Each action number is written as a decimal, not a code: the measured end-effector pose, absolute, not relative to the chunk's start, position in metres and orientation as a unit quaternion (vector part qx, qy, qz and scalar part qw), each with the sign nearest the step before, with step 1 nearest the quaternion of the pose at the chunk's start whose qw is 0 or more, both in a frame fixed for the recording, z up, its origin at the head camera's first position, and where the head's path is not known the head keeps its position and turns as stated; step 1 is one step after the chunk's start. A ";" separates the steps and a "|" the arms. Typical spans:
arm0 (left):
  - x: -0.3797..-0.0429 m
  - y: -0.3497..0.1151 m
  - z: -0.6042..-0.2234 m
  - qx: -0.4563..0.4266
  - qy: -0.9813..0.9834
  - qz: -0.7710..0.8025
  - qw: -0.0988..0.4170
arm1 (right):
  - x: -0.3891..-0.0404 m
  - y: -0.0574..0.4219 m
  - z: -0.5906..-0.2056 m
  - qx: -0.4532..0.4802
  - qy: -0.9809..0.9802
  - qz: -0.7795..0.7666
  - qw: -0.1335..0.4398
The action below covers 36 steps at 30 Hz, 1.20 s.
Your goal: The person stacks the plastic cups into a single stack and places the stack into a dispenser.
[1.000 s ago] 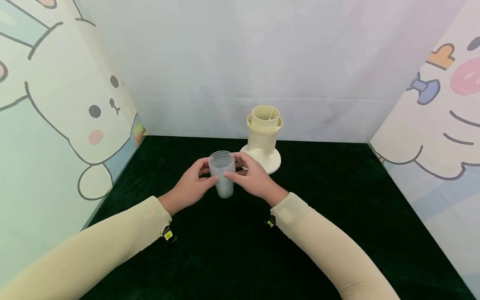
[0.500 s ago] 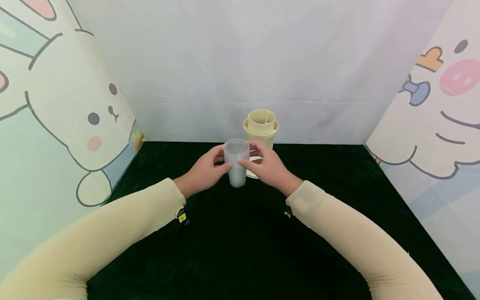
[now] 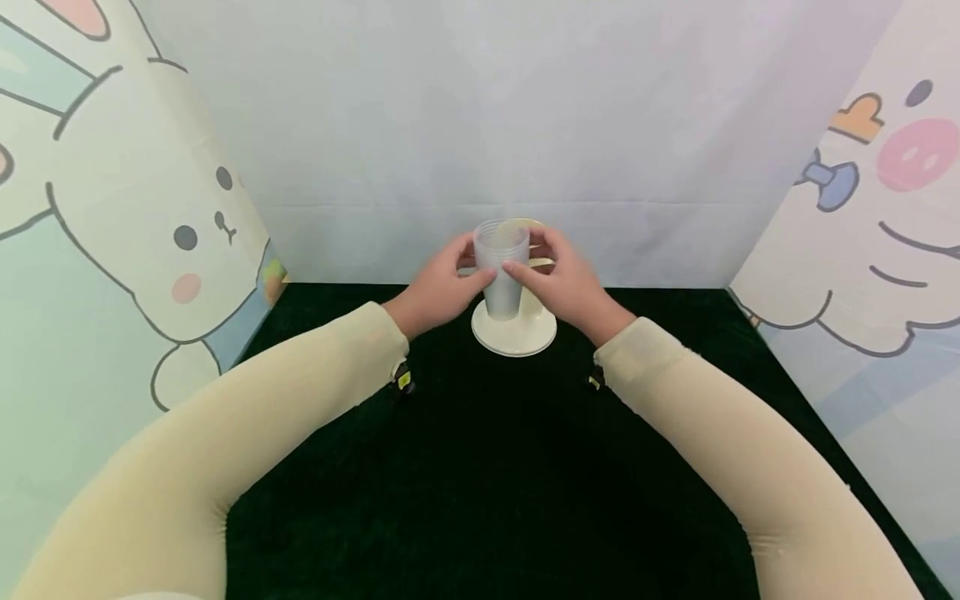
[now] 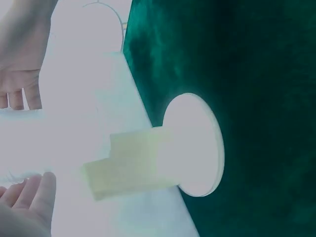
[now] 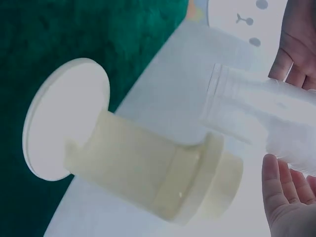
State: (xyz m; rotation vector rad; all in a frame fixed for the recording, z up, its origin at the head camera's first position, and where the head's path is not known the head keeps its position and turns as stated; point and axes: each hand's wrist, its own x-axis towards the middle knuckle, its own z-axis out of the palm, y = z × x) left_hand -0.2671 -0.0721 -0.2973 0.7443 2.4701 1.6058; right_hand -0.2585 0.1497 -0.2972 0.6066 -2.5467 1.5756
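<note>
A stack of nested clear plastic cups [image 3: 501, 287] is held upright between my two hands in the head view. My left hand [image 3: 441, 286] grips its left side and my right hand [image 3: 568, 282] its right side, thumbs toward me. The stack overlaps a cream cylindrical stand with a round white base [image 3: 516, 340], hiding most of its column. In the right wrist view the cups [image 5: 247, 106] are up beside the top of the stand [image 5: 133, 155], apart from it. The left wrist view shows the stand [image 4: 138, 160] with the washed-out stack at its left.
Dark green cloth [image 3: 480, 467] covers the table. A white backdrop [image 3: 480, 108] rises behind the stand, close to the table's far edge. Side panels with a cartoon rabbit [image 3: 150, 208] and a pig [image 3: 900, 208] flank the table.
Both hands have carried the cup stack up, forward and right, from left of the stand to in front of it. The stand has stayed in place; the head view has shifted slightly.
</note>
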 end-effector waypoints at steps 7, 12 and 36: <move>-0.278 -0.059 -0.278 0.237 0.825 0.512 0.020 | -0.274 0.156 -0.283 0.198 -0.835 0.507 0.084; -0.285 -0.046 -0.266 0.224 0.825 0.519 0.001 | -0.281 0.160 -0.270 0.183 -0.838 0.501 0.115; -0.318 -0.019 -0.216 0.200 0.813 0.546 -0.018 | -0.312 0.167 -0.230 0.151 -0.806 0.546 0.171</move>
